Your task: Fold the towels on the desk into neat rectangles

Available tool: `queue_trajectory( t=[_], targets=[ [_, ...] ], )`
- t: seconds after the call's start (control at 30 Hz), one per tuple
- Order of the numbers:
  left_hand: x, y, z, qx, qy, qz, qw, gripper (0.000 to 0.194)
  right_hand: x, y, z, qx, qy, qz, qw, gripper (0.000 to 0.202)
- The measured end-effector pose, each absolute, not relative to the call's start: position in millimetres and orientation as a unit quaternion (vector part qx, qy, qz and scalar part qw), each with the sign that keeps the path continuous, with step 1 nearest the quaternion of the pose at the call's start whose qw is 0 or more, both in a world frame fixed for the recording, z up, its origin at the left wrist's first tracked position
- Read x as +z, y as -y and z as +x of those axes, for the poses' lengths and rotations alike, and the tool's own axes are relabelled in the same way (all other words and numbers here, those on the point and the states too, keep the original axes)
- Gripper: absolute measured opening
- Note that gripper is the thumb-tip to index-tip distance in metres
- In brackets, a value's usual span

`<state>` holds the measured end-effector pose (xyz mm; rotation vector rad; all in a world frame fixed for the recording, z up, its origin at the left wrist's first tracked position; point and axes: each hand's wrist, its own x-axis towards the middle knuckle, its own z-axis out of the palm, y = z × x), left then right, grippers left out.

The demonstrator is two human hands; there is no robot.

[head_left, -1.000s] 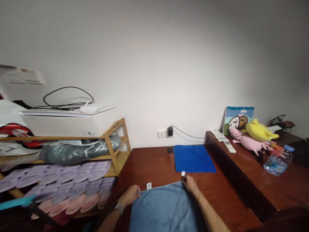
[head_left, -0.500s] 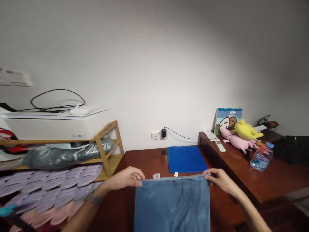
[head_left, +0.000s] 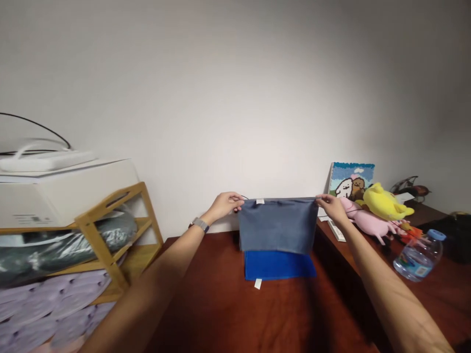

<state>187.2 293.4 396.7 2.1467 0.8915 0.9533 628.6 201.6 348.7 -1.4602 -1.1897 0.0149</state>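
Head view: grey-blue cloth [head_left: 277, 225] held up by its two upper corners, spread between left hand [head_left: 224, 205] and right hand [head_left: 333, 207], upper edge nearly straight. White label [head_left: 260, 201] at that edge, nearer the left hand. Left hand: fingertips pinched on one corner. Right hand: fingertips pinched on the opposite corner. Watch [head_left: 199, 224] on left wrist.

Directly below, lying flat on the red-brown surface [head_left: 221, 314]: bright blue cloth [head_left: 279, 267], far part hidden behind the grey-blue cloth. Contact between the two: cannot tell. White tag [head_left: 258, 284] at the near edge of the blue cloth.

To the right, on a raised surface [head_left: 451, 301]: remote [head_left: 336, 231], partly hidden by the right arm; pink plush [head_left: 368, 221]; yellow plush [head_left: 386, 202]; clear bottle [head_left: 418, 259] with blue cap; dog picture [head_left: 352, 177] upright behind the plush toys.

To the left: wooden rack [head_left: 96, 245], with white box [head_left: 88, 191] on top, plastic-wrapped bundle [head_left: 117, 230] beneath, lavender slippers [head_left: 69, 296] lower down, blurred.
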Motion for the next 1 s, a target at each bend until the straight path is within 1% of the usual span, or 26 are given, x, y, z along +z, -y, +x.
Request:
queue_trajectory(
  t=[0.07, 0.13, 0.23, 0.3, 0.4, 0.47, 0.53, 0.63, 0.8, 0.93, 1.0],
  targets=[
    [385, -291, 196, 0.381, -0.341, 0.808, 0.291, 0.062, 334, -206, 639, 0.009, 0.504, -0.629, 0.592, 0.043],
    [357, -283, 199, 0.384, -0.346, 0.809, 0.281, 0.051, 303, -197, 641, 0.011, 0.487, -0.643, 0.591, 0.045],
    [288, -265, 199, 0.364, -0.358, 0.814, 0.277, 0.030, 232, -170, 627, 0.020, 0.449, -0.687, 0.571, 0.045],
    [231, -252, 200, 0.341, -0.375, 0.820, 0.265, 0.021, 180, -151, 612, 0.042, 0.434, -0.712, 0.551, 0.040],
    [155, -230, 203, 0.270, -0.396, 0.837, 0.262, 0.020, 115, -131, 594, 0.081, 0.407, -0.744, 0.523, 0.030],
    [122, -217, 204, 0.245, -0.401, 0.840, 0.270, 0.020, 87, -124, 591, 0.098, 0.391, -0.761, 0.508, 0.028],
    [104, -208, 203, 0.242, -0.402, 0.843, 0.262, 0.021, 72, -120, 595, 0.106, 0.385, -0.767, 0.502, 0.030],
    [94, -203, 198, 0.252, -0.397, 0.856, 0.217, 0.022, 62, -116, 603, 0.102, 0.395, -0.759, 0.507, 0.033],
    [74, -200, 195, 0.268, -0.400, 0.862, 0.156, 0.027, 46, -102, 604, 0.068, 0.460, -0.731, 0.500, 0.031],
    [54, -193, 197, 0.298, -0.432, 0.839, 0.142, 0.029, 37, -94, 602, 0.090, 0.450, -0.748, 0.480, 0.031],
    [53, -194, 200, 0.311, -0.465, 0.811, 0.168, 0.031, 40, -99, 603, 0.123, 0.421, -0.774, 0.457, 0.032]
  ],
)
